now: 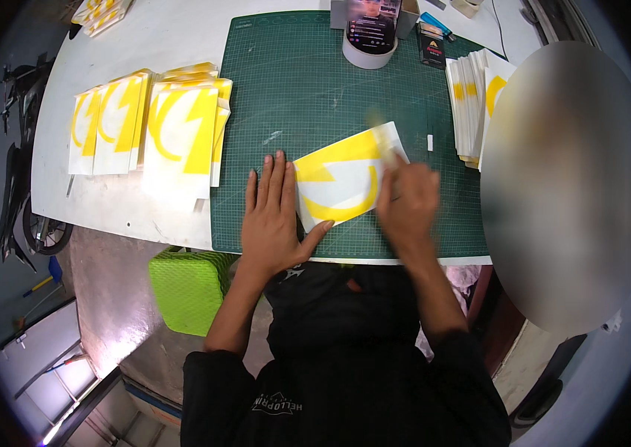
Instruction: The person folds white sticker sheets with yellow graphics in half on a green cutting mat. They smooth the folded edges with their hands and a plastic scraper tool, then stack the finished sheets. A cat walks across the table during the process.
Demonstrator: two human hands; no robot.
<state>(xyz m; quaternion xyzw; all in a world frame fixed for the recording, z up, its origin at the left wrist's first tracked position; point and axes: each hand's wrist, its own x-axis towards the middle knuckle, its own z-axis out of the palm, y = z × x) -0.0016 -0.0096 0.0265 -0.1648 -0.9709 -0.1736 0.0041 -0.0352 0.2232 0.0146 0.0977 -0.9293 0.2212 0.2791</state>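
A white paper piece with yellow shapes [335,179] lies tilted on the green cutting mat [293,82], close to the near edge. Flat on the mat, my left hand [274,223] has its fingers stretched along the paper's left side, and its thumb touches the lower edge. My right hand [410,201] is closed at the paper's right side, smeared by motion. A pale, blurred thing [382,139] sticks out beyond its fingers over the upper right corner; its kind cannot be made out.
Stacks of yellow-and-white printed pieces [181,134] stand left of the mat. Another upright stack [466,104] is at the right. A phone [373,26] rests in a white roll [370,56] at the back, beside a small dark box [431,46]. A green stool [189,290] stands below the table.
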